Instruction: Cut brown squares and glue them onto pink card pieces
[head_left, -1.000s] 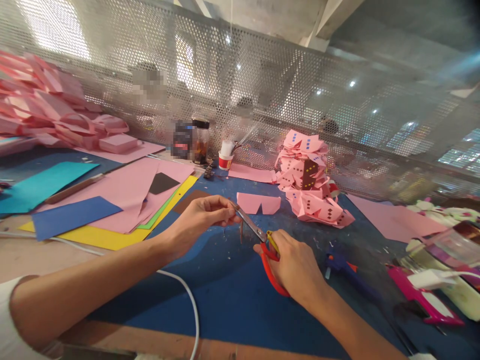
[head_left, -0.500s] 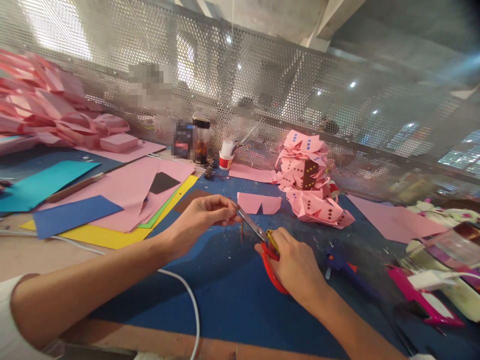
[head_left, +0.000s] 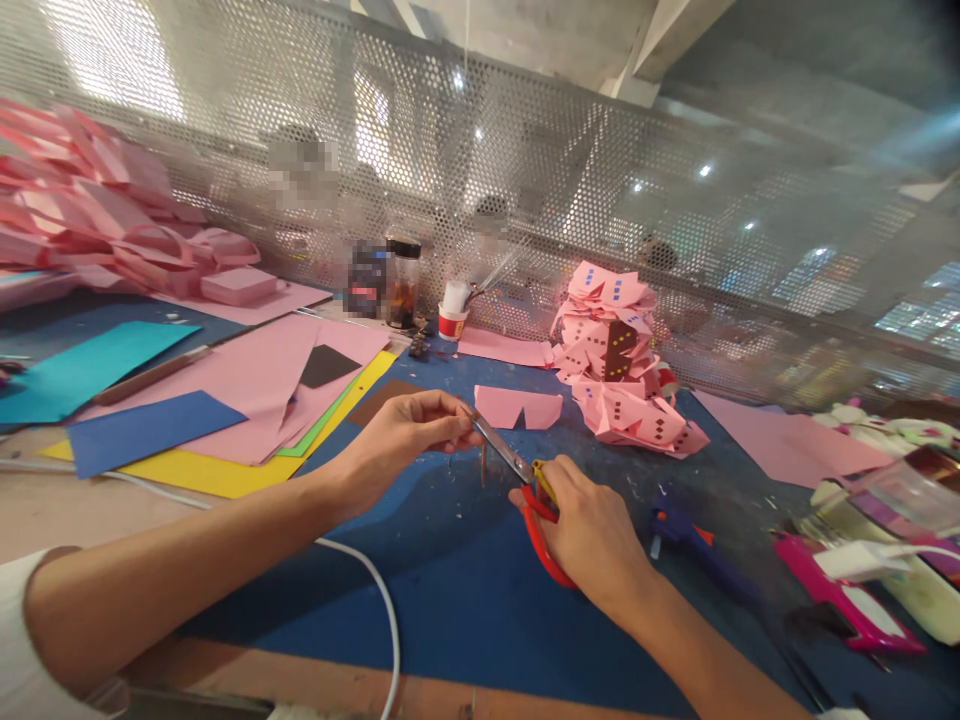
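R hand grips scissors (red/yellow handles), fingers curled round them, blades angled up-left over the blue counter. L hand: fingers pressed together at blade tips; item btwn them too small to ID. Notched pink cutout lies just beyond, nr pink folded-paper pile.

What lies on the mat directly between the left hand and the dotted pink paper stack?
A notched pink paper piece lies there, in the head view.
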